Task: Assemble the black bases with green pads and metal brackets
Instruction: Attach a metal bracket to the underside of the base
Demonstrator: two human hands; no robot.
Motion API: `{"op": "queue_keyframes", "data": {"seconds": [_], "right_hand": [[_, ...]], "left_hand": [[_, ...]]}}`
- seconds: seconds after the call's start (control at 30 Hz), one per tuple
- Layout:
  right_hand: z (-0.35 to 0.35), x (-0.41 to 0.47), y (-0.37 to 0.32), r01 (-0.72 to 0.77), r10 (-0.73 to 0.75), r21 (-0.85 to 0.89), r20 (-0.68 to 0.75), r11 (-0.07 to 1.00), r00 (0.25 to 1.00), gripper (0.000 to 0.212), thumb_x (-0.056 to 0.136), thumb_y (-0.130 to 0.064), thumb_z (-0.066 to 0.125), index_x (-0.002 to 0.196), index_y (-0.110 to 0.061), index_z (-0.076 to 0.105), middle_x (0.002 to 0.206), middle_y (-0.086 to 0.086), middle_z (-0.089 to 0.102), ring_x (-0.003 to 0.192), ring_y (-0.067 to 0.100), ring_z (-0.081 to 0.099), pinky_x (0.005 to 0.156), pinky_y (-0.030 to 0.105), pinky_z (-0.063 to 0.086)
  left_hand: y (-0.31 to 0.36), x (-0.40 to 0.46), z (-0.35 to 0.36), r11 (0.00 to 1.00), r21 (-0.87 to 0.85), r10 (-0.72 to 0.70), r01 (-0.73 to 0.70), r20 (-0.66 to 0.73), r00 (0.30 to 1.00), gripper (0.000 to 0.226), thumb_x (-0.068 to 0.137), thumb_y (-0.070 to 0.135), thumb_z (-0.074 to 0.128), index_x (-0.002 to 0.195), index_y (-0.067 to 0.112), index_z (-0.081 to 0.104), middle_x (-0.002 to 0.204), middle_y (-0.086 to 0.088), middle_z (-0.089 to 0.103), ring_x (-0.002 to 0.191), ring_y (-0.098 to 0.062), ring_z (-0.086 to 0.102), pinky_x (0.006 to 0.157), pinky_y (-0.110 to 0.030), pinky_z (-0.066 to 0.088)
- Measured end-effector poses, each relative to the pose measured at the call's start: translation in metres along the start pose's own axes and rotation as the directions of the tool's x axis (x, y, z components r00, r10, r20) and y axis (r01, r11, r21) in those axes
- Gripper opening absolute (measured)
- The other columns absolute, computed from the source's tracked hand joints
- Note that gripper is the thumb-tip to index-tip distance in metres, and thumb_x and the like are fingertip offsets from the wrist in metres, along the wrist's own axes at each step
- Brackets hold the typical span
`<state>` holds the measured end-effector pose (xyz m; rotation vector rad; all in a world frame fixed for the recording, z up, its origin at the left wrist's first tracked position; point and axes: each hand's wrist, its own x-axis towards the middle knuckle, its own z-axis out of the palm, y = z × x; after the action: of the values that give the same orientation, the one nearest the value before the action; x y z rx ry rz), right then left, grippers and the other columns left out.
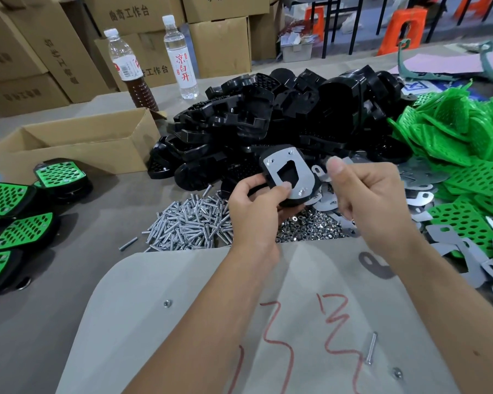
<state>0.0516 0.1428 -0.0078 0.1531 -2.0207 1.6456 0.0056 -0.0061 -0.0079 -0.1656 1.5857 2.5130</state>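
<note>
My left hand (256,206) holds a black base (286,173) tilted up, with a flat metal bracket (302,173) lying on its face; screw ends poke through the bracket's holes. My right hand (365,189) hovers just right of it with fingers curled and thumb raised; whether it pinches something small cannot be told. Behind lies a big heap of black bases (282,120). Green perforated pads (453,137) are piled at the right. Loose metal brackets (421,200) are spread under and beside my right hand.
Piles of screws (188,223) and nuts (308,226) lie below my hands. Finished bases with green pads (26,211) sit at the left. An open cardboard box (77,143) and two bottles (180,58) stand behind. A loose screw (371,348) and nuts lie on the near sheet.
</note>
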Motion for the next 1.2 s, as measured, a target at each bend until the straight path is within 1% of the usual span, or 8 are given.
{"op": "queue_keyframes", "data": {"seconds": [0.07,0.17,0.27,0.47,0.77,0.87,0.97,1.2], "right_hand": [[-0.002,0.001,0.002,0.053,-0.053,-0.027,-0.004,0.998,0.999,0.059,0.101,-0.037,0.066,0.061,0.003,0.049,0.051,0.014,0.035,0.046,0.024,0.028,0.046,0.03,0.024],[0.004,0.001,0.003,0.033,-0.026,-0.089,0.077,0.995,0.997,0.002,0.094,-0.009,0.077,0.096,-0.011,0.078,0.065,0.005,0.057,0.055,0.027,0.043,0.053,0.033,0.035],[0.008,0.001,0.008,0.061,-0.049,-0.154,0.084,0.986,0.995,0.018,0.089,-0.003,0.08,0.099,-0.018,0.082,0.075,-0.004,0.062,0.062,0.011,0.047,0.059,0.024,0.039],[0.01,0.002,0.006,0.05,-0.036,-0.239,0.06,0.97,0.998,0.018,0.088,-0.009,0.082,0.092,-0.027,0.082,0.078,-0.001,0.056,0.069,0.011,0.05,0.064,0.018,0.039],[0.034,-0.007,-0.002,0.08,-0.134,-0.365,-0.127,0.928,0.983,0.013,0.087,-0.002,0.08,0.083,-0.014,0.078,0.067,-0.014,0.045,0.065,0.005,0.047,0.063,0.012,0.035],[0.043,-0.009,-0.003,0.07,-0.167,-0.413,-0.205,0.908,0.964,0.014,0.089,-0.001,0.077,0.081,-0.011,0.072,0.068,-0.019,0.042,0.066,0.002,0.044,0.065,0.012,0.034],[0.052,-0.01,-0.004,0.027,-0.162,-0.431,-0.279,0.902,0.947,0.012,0.092,-0.002,0.074,0.083,-0.01,0.07,0.073,-0.02,0.043,0.068,0.001,0.044,0.068,0.012,0.033],[0.06,-0.013,-0.001,-0.077,-0.101,-0.404,-0.401,0.912,0.911,0.012,0.096,-0.004,0.069,0.085,-0.007,0.066,0.081,-0.003,0.054,0.073,0.005,0.045,0.07,0.011,0.033]], "left_hand": [[0.001,0.001,-0.001,1.0,-0.006,-0.003,0.003,-0.011,1.0,0.028,0.09,-0.007,0.071,0.115,0.004,0.062,0.102,-0.02,0.077,0.08,-0.028,0.079,0.065,-0.033,0.062],[0.0,0.002,-0.003,1.0,0.006,0.007,-0.007,-0.009,1.0,0.029,0.09,-0.006,0.071,0.115,0.005,0.062,0.099,-0.018,0.078,0.078,-0.023,0.078,0.066,-0.033,0.062],[-0.001,0.001,-0.003,0.999,0.037,0.025,-0.025,0.01,1.0,0.032,0.09,-0.005,0.072,0.118,0.006,0.062,0.102,-0.021,0.077,0.084,-0.028,0.079,0.069,-0.034,0.063],[-0.002,0.0,-0.002,0.997,0.06,0.044,-0.044,0.009,0.999,0.033,0.09,-0.005,0.072,0.119,0.006,0.061,0.108,-0.027,0.075,0.083,-0.026,0.078,0.067,-0.032,0.062],[-0.005,0.002,-0.002,0.997,0.05,0.065,-0.063,-0.043,0.997,0.034,0.088,-0.002,0.075,0.118,0.01,0.063,0.108,-0.026,0.075,0.094,-0.034,0.078,0.083,-0.047,0.065],[-0.006,0.0,-0.001,0.995,0.014,0.099,-0.098,-0.051,0.994,0.034,0.088,-0.003,0.077,0.115,0.011,0.062,0.094,-0.018,0.075,0.083,-0.029,0.076,0.077,-0.044,0.066],[-0.007,-0.003,0.002,0.99,-0.026,0.139,-0.14,-0.051,0.989,0.035,0.087,-0.007,0.077,0.11,0.01,0.057,0.079,-0.003,0.073,0.072,-0.017,0.074,0.065,-0.029,0.061],[-0.013,-0.008,0.009,0.972,0.048,0.233,-0.23,-0.078,0.969,0.041,0.083,-0.008,0.079,0.104,0.013,0.051,0.084,-0.01,0.072,0.069,-0.02,0.067,0.064,-0.024,0.057]]}}
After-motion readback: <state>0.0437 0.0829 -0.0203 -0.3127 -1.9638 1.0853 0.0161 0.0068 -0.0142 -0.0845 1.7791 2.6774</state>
